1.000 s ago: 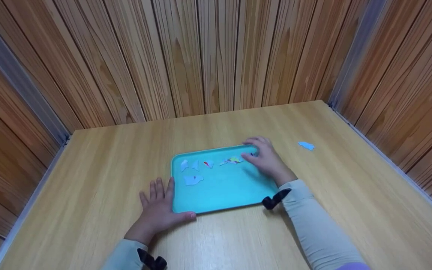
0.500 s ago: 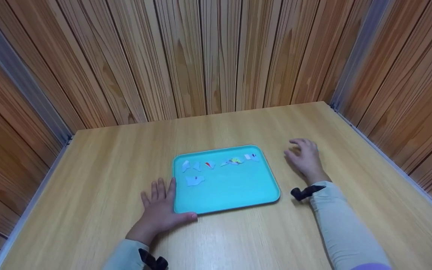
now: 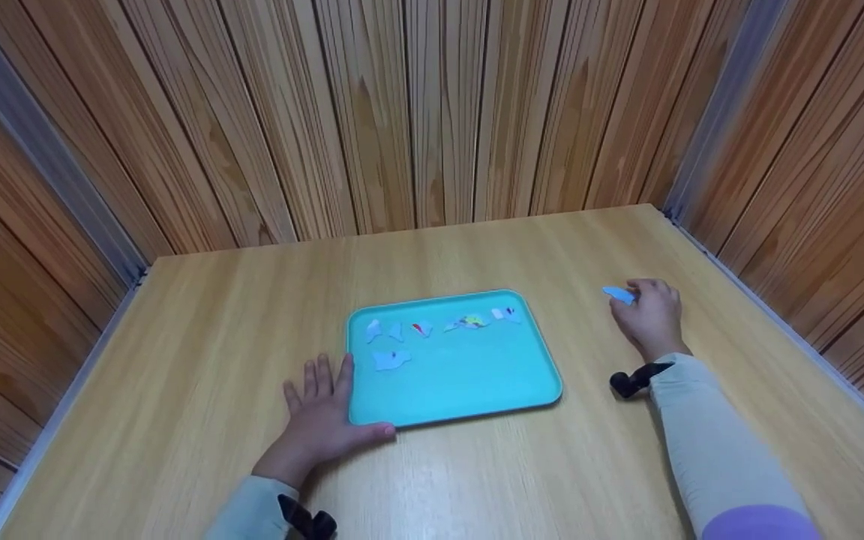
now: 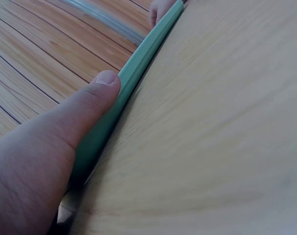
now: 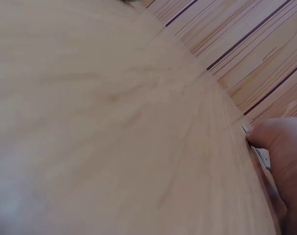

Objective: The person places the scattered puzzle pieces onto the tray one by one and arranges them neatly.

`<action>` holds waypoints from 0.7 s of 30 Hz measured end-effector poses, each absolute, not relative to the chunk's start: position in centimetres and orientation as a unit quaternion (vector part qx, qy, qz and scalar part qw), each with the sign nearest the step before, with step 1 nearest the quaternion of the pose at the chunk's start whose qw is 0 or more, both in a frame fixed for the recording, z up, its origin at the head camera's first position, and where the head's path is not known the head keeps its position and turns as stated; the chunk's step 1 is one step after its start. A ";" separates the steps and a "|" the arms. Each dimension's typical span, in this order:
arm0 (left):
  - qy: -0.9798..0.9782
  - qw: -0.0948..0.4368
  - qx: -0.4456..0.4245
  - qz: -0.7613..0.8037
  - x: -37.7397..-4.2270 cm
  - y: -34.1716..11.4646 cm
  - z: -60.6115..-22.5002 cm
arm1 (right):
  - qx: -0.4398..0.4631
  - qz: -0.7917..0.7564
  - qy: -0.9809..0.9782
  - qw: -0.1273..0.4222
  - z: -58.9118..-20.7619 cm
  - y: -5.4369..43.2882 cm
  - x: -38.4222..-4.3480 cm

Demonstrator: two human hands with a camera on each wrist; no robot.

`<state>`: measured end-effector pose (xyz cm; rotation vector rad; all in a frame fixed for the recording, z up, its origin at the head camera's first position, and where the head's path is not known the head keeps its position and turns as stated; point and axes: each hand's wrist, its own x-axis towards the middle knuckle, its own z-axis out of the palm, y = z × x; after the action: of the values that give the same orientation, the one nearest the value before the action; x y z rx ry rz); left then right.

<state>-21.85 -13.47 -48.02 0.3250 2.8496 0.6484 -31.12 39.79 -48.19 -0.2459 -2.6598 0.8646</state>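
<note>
My left hand (image 3: 319, 424) lies with fingers spread at the near left corner of a turquoise tray (image 3: 469, 386). Its thumb (image 4: 102, 88) touches the tray's near edge in the left wrist view. To the right of the tray, my right hand (image 3: 651, 315) pinches the right end of a flat light-blue jagged piece (image 3: 616, 293) between thumb and fingers. In the right wrist view the thumb covers part of that piece (image 5: 263, 157). Several similar flat pieces lie on the tray, among them a larger blue one (image 3: 391, 361) and a yellow-patterned one (image 3: 472, 322).
The tray and the loose piece are on a wooden table (image 3: 462, 487). Wood-plank walls (image 3: 402, 112) rise behind the table and along both sides. A black wrist camera (image 3: 634, 380) is strapped to each sleeve.
My right hand has moved right from the tray's far right corner, across the table to the loose blue piece, and its fingers have closed on it. The left hand stays at the tray.
</note>
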 end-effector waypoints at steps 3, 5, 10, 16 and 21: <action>0.965 0.097 0.111 0.219 -21.8 -13.4 -48.0 | -0.088 0.293 -0.935 0.179 -48.1 39.9 -31.2; 0.965 0.100 0.110 0.216 -21.9 -13.4 -48.0 | -0.088 0.289 -0.935 0.185 -48.2 39.9 -31.2; 0.965 0.106 0.108 0.213 -21.9 -13.4 -48.1 | -0.093 0.300 -0.934 0.173 -48.3 40.0 -31.2; 0.964 0.113 0.108 0.215 -21.9 -13.5 -47.9 | -0.107 0.319 -0.929 0.153 -48.2 39.9 -31.3; 0.964 0.114 0.108 0.214 -21.9 -13.5 -47.7 | -0.107 0.317 -0.930 0.155 -48.3 39.9 -31.5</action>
<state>-21.88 -13.48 -47.74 0.3156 2.8282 0.6267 -31.45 39.93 -48.31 -0.3078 -2.6636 0.9070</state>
